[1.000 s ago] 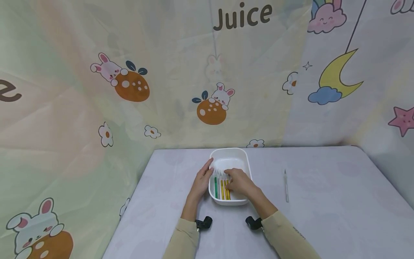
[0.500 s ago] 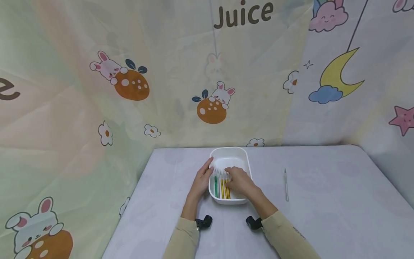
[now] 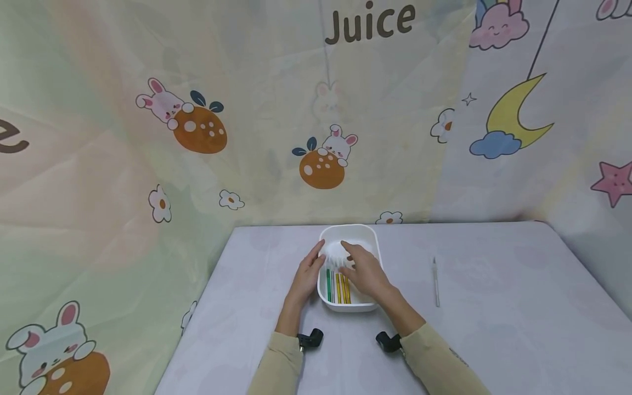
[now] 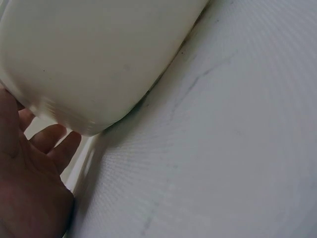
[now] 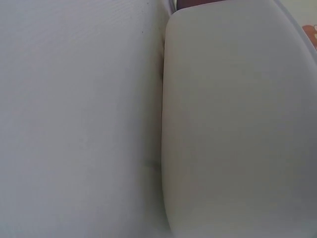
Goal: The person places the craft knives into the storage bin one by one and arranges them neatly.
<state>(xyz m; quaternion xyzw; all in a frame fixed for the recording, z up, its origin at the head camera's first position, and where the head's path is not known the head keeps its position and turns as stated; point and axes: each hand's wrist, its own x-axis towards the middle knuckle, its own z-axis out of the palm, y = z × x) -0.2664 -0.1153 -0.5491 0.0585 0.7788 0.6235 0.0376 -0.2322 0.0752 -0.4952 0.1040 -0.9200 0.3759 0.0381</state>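
A white plastic tray (image 3: 351, 308) stands on the table in the head view. Several slim sticks (image 3: 338, 288), green, grey and yellow with pale, wispy far ends, lie side by side in its near left part. My left hand (image 3: 306, 281) rests along the tray's left side with its fingers extended; in the left wrist view the fingers (image 4: 64, 146) touch the outer wall. Over the tray, my right hand (image 3: 367, 274) hovers with thumb and forefinger spread apart and nothing between them. The right wrist view shows mostly the tray's outer wall (image 5: 237, 124).
A thin pale pen-like stick (image 3: 436, 282) lies by itself on the white-covered table (image 3: 494, 329), right of the tray. Behind the table hangs a printed cloth (image 3: 266, 109). Each wrist wears a black camera, such as the left one (image 3: 310, 338).
My right hand has loosened from the rightmost yellow sticks: its forefinger has lifted and stretched toward the tray's far end. The left hand has stayed at the tray's side.
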